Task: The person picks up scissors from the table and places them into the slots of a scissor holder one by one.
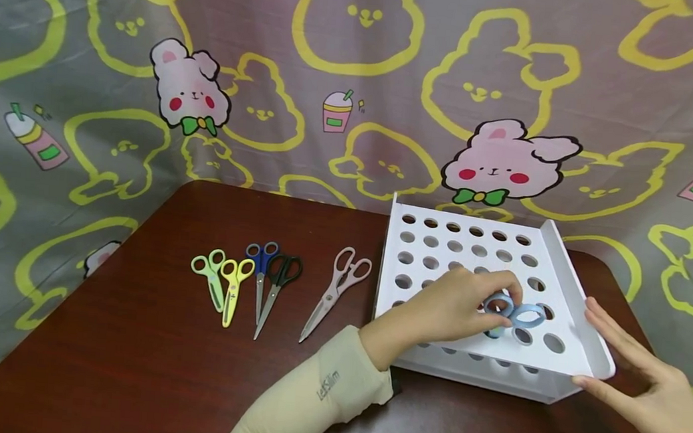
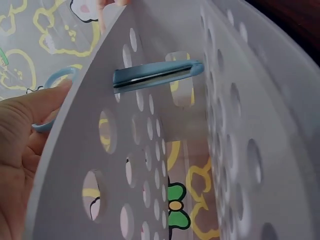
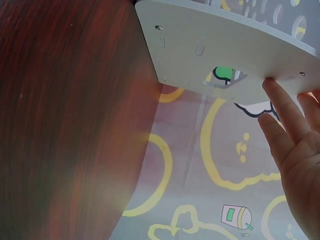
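In the head view my left hand point(image 1: 455, 304) pinches a pair of light blue scissors point(image 1: 512, 314) by the handle rings, over the top of a white perforated rack point(image 1: 569, 312). The left wrist view shows the slim blue-edged blade part of the scissors point(image 2: 157, 67) through a hole, inside the rack between its two perforated panels. At the rack's right side, my right hand point(image 1: 651, 385) touches the side panel with extended fingers, its thumb at the front corner. Fingertips meet the outer face of that side panel point(image 3: 185, 55) in the right wrist view.
Left of the rack, several scissors lie on the dark wooden table point(image 1: 133, 336): green point(image 1: 215, 288), yellow point(image 1: 229, 302), dark blue point(image 1: 260, 277), black-handled point(image 1: 272, 298) and pale grey point(image 1: 330, 297). A patterned cloth point(image 1: 361, 97) hangs behind the table.
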### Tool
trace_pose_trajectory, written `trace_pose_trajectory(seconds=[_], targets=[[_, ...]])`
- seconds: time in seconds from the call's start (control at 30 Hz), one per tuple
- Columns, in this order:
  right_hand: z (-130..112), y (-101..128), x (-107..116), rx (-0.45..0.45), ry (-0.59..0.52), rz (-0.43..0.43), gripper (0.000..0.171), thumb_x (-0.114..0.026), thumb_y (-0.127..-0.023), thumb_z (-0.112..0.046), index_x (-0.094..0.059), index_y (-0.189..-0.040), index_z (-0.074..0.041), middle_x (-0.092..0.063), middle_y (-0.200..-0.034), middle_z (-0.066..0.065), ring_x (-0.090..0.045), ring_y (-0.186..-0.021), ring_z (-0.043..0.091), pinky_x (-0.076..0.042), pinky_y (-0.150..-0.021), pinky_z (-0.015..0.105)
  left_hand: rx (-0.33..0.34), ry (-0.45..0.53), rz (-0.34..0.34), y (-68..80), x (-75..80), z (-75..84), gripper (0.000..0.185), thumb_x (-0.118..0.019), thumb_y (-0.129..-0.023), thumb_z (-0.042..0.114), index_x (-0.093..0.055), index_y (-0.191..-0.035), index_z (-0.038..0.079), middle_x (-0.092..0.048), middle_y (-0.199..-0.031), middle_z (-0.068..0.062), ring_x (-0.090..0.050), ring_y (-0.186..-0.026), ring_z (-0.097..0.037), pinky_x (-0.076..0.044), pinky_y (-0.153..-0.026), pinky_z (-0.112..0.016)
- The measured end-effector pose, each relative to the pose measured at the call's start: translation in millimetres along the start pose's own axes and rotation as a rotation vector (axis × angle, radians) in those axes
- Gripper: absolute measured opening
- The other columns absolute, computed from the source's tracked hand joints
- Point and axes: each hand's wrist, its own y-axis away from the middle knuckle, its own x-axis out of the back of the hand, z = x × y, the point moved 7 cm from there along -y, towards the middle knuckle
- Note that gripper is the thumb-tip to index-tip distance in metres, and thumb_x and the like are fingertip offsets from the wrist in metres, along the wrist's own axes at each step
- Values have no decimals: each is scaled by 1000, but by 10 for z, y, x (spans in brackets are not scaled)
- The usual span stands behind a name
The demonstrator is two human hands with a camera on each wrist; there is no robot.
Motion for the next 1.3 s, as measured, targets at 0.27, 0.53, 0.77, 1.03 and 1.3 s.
trace_pose_trajectory(seconds=[0.27,0.53,0.77,1.03,1.3], targets=[[1,-11,2,-24,4,-3,94,-85,-57,18,-48,-143,5,-39,-157,14,-33,-147,5,-29,-106,4,33,26,-31,60,-120,-69,21,-73,-92,28,-58,-105,20,-61,-78,13,-37,-59,-2,-29,-61,-12],[-50,-31,2,26,-6,15,96,-86,-54,20,-49,-141,7,-41,-155,18,-35,-146,6,-30,-107,5,29,34,-17,76,-147,-98,15,-72,-92,25,-61,-102,20,-68,-97,14,-46,-70,-1,-34,-70,-9],[-44,-7,-4,-26,-12,-2,96,-84,-56,21,-47,-143,6,-39,-157,16,-33,-147,5,-31,-105,5,28,42,-12,80,-159,-102,14,-72,-92,24,-62,-102,20,-70,-99,14,-48,-72,0,-35,-72,-8],[-33,-7,-12,-21,-20,2,96,-84,-56,22,-47,-143,6,-39,-156,17,-33,-147,5,-32,-104,4,29,25,1,104,-91,-67,18,-71,-93,25,-66,-109,19,-72,-105,13,-59,-88,5,-39,-80,-5],[20,12,-22,3,-40,23,96,-83,-54,24,-48,-142,8,-39,-157,15,-34,-146,3,-34,-101,3,42,22,24,183,115,12,24,-71,-93,28,-66,-114,19,-73,-107,12,-63,-98,7,-41,-86,-6]])
